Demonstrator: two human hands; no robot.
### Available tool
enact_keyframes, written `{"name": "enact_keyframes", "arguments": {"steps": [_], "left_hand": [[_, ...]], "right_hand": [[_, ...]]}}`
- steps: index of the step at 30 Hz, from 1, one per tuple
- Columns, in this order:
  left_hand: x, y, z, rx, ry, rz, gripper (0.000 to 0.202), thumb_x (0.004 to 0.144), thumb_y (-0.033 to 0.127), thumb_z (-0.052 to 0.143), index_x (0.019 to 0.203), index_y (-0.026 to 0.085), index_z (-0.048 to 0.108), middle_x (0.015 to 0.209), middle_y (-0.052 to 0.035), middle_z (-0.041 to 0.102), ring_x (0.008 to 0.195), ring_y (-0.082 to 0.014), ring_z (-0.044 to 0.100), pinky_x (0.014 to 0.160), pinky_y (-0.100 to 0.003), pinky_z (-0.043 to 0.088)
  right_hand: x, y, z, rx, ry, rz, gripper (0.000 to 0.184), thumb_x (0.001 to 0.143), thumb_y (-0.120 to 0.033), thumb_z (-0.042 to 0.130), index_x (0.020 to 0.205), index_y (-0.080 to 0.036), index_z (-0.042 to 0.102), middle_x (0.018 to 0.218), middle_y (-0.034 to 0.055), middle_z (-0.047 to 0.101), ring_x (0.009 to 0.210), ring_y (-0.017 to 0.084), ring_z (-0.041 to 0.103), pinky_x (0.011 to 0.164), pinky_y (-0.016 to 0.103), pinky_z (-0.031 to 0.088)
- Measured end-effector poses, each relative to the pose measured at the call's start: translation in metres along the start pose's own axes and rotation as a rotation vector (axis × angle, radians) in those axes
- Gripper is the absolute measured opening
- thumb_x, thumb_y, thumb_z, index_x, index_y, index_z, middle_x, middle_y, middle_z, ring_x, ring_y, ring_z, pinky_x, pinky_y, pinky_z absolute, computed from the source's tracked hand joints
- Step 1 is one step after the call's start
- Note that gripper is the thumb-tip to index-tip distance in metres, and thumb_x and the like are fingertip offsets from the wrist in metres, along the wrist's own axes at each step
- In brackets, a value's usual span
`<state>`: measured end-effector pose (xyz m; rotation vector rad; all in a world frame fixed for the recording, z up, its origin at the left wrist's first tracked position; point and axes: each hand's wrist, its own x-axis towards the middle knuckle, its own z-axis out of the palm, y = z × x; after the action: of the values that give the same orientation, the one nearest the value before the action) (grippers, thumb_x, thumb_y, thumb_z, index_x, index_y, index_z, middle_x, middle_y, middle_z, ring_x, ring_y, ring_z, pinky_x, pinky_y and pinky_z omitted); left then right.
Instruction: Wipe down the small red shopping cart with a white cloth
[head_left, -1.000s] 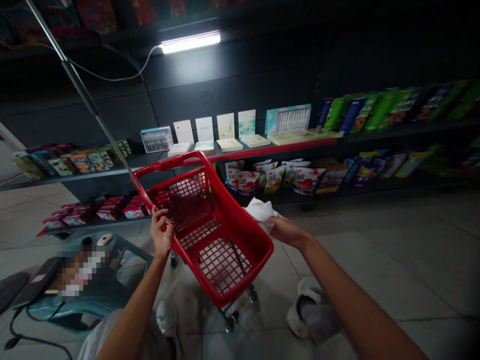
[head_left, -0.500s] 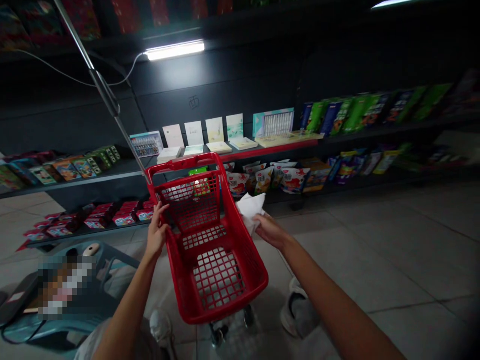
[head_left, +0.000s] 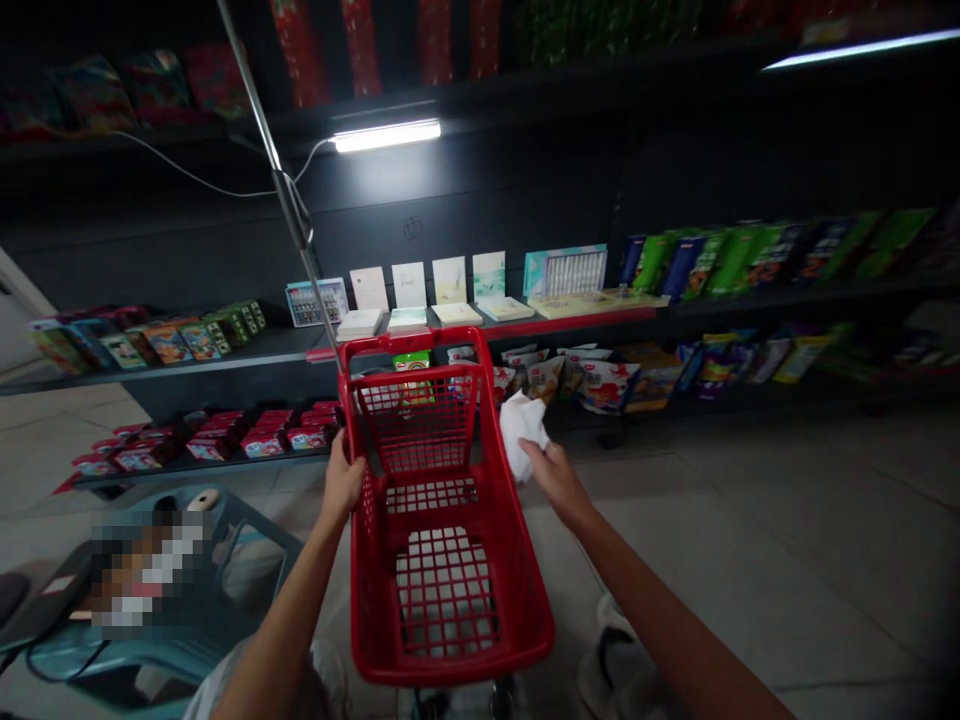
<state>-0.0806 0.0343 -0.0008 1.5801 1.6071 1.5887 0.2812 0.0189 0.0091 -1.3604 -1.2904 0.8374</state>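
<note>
Head view, looking down. At 8 o'clock, a teal plastic stool (head_left: 247,540) carries a pixelated object (head_left: 146,570), too blurred to tell. Just right of it, the left hand (head_left: 343,482) reaches forward on a bare forearm, its fingers closed around the left wall of a basket (head_left: 450,672). This is a red plastic cart with gridded walls and floor and a looped handle, standing at 12 o'clock from the hands on smooth, pale floor tiles (head_left: 750,540). The right hand (head_left: 555,482) comes in from 4 o'clock, narrowed to a pinch on a crumpled white cloth (head_left: 523,432), just beside the basket's right wall. Beyond, dark metal shelves (head_left: 247,352) run left to right, bearing boxed snacks (head_left: 165,342), pale cards (head_left: 409,285), glossy pouches (head_left: 600,387) and green packs (head_left: 720,260). A strip lamp (head_left: 386,135) glows at 12 o'clock.
</note>
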Motion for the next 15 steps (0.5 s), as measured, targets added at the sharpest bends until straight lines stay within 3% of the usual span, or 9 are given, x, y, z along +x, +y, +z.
{"name": "enact_keyframes", "arguments": {"steps": [2, 4, 6, 9, 12, 15], "left_hand": [[-0.002, -0.002, 0.001, -0.024, -0.034, -0.082, 0.065, 0.072, 0.009, 0.057, 0.137, 0.018, 0.058, 0.13, -0.0081, 0.069, 0.124, -0.0251, 0.063, 0.116, -0.044, 0.045], [-0.004, -0.002, 0.002, -0.028, -0.048, -0.125, 0.063, 0.074, 0.009, 0.055, 0.137, 0.018, 0.058, 0.129, -0.0075, 0.071, 0.122, -0.0236, 0.064, 0.114, -0.041, 0.046], [-0.006, 0.0, 0.003, -0.02, -0.052, -0.134, 0.063, 0.076, 0.009, 0.054, 0.139, 0.018, 0.057, 0.132, -0.0078, 0.07, 0.122, -0.0223, 0.064, 0.114, -0.039, 0.045], [-0.009, 0.006, 0.003, 0.005, -0.055, -0.126, 0.063, 0.079, 0.01, 0.052, 0.142, 0.018, 0.056, 0.136, -0.0083, 0.068, 0.124, -0.0219, 0.063, 0.115, -0.038, 0.043], [-0.013, 0.011, 0.003, 0.039, -0.065, -0.112, 0.063, 0.081, 0.01, 0.05, 0.144, 0.018, 0.054, 0.141, -0.0082, 0.065, 0.13, -0.0221, 0.06, 0.118, -0.038, 0.04], [-0.015, 0.012, 0.004, 0.064, -0.064, -0.102, 0.065, 0.081, 0.009, 0.049, 0.145, 0.017, 0.053, 0.141, -0.0091, 0.065, 0.131, -0.0225, 0.06, 0.118, -0.038, 0.04]], "right_hand": [[0.014, -0.019, 0.014, -0.08, 0.072, -0.14, 0.054, 0.089, -0.048, 0.048, 0.115, -0.008, 0.073, 0.106, 0.017, 0.077, 0.102, 0.032, 0.071, 0.09, 0.039, 0.055], [0.031, -0.042, 0.041, -0.179, 0.099, -0.346, 0.054, 0.095, -0.036, 0.044, 0.136, -0.009, 0.064, 0.127, 0.0187, 0.072, 0.123, 0.031, 0.065, 0.104, 0.04, 0.051], [0.048, -0.065, 0.081, -0.293, 0.076, -0.543, 0.061, 0.096, -0.022, 0.041, 0.155, -0.007, 0.044, 0.15, 0.0195, 0.056, 0.141, 0.028, 0.052, 0.115, 0.041, 0.044], [0.072, -0.083, 0.151, -0.509, 0.036, -0.745, 0.074, 0.091, -0.005, 0.038, 0.163, -0.006, 0.025, 0.168, 0.0184, 0.027, 0.157, 0.027, 0.027, 0.127, 0.045, 0.03], [0.088, -0.065, 0.211, -0.675, -0.017, -0.865, 0.072, 0.092, -0.001, 0.035, 0.163, -0.008, 0.027, 0.168, 0.017, 0.028, 0.159, 0.026, 0.022, 0.13, 0.051, 0.019], [0.083, -0.015, 0.243, -0.738, -0.119, -0.883, 0.068, 0.094, -0.002, 0.033, 0.161, -0.01, 0.034, 0.164, 0.0184, 0.038, 0.154, 0.026, 0.033, 0.129, 0.054, 0.02]]}}
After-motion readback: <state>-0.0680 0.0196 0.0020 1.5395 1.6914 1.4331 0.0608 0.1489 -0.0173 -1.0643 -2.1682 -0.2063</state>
